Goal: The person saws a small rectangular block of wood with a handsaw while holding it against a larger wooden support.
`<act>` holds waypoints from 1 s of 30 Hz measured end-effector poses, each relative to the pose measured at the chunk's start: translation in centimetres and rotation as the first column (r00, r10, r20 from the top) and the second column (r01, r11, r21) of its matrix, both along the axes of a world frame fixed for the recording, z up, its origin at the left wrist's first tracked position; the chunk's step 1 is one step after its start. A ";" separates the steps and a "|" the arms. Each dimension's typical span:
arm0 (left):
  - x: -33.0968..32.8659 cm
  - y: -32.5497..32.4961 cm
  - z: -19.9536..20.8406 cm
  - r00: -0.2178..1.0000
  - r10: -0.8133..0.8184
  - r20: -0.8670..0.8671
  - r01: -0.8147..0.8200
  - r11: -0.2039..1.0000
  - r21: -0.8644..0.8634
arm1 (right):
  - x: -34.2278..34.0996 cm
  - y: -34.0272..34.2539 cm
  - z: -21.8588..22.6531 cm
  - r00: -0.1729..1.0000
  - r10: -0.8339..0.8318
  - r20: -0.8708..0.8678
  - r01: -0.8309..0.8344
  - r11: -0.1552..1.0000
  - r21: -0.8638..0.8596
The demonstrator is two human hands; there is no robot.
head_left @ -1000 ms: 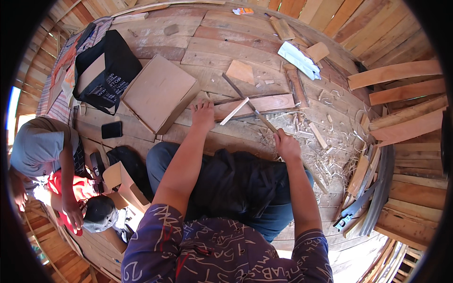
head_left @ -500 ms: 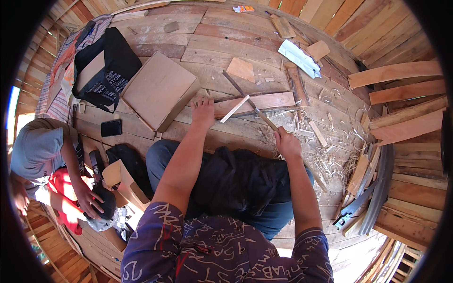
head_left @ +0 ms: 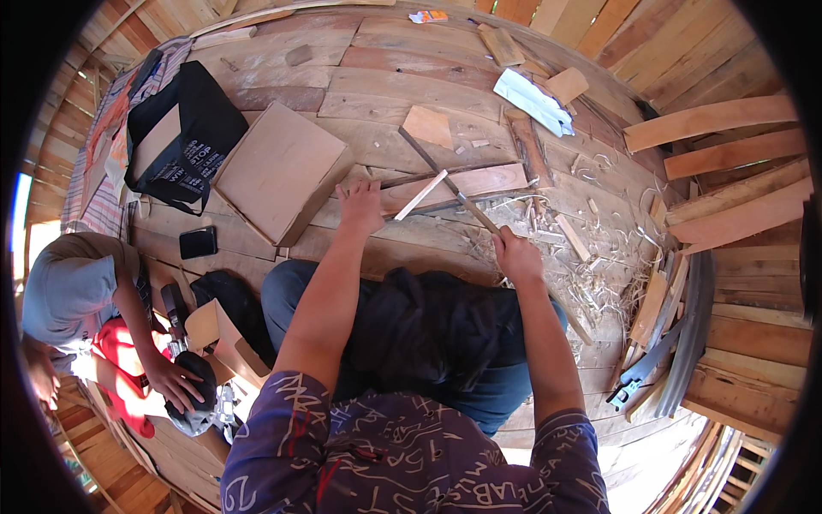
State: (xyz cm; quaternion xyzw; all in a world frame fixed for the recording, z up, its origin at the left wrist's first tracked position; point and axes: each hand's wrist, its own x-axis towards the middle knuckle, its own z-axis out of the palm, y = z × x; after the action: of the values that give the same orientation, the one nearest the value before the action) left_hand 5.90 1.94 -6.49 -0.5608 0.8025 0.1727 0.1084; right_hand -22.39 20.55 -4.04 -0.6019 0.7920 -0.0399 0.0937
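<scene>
My right hand (head_left: 517,255) is closed round the long wooden handle of a knife (head_left: 479,216), whose handle runs back under my forearm. Its narrow dark blade points away to the far left, crossing above a wooden board (head_left: 492,181) on the floor. A thin pale wood stick (head_left: 419,196) lies slantwise over the board, close to the blade. At the board's left end rests my left hand (head_left: 360,206), palm down with fingers spread. Its palm hides that end, and whether the thumb presses the stick I cannot tell.
Left of my left hand stands a cardboard box (head_left: 282,171), with a black bag (head_left: 184,128) behind it and a phone (head_left: 199,242) nearer me. Wood shavings (head_left: 599,291) litter the floor at right, near a handsaw (head_left: 638,377). Another person (head_left: 77,283) sits at left.
The view has shifted slightly, so the surroundings sit a little further left. Both hands keep nearly the same places on the board and the knife. The knife and stick have barely moved.
</scene>
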 end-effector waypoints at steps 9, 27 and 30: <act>-2.8 3.2 6.9 0.993 -0.085 0.084 0.082 0.996 0.037 | -0.7 -0.3 -2.5 0.973 -0.076 0.217 0.038 0.984 0.172; -6.5 4.1 3.2 0.983 -0.178 0.053 0.184 0.971 -0.152 | -19.4 31.6 1.7 0.434 -0.809 0.397 0.849 0.219 -0.481; -5.8 4.0 3.6 0.983 -0.159 0.089 0.172 0.970 -0.170 | -21.8 44.5 -0.7 0.179 -0.983 0.033 0.897 0.149 -0.415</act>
State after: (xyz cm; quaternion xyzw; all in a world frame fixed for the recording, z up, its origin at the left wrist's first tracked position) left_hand 0.11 5.90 -2.91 -0.5053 0.8541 0.0699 0.1018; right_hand -44.17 65.06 -4.77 0.0266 0.9754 -0.1516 -0.1576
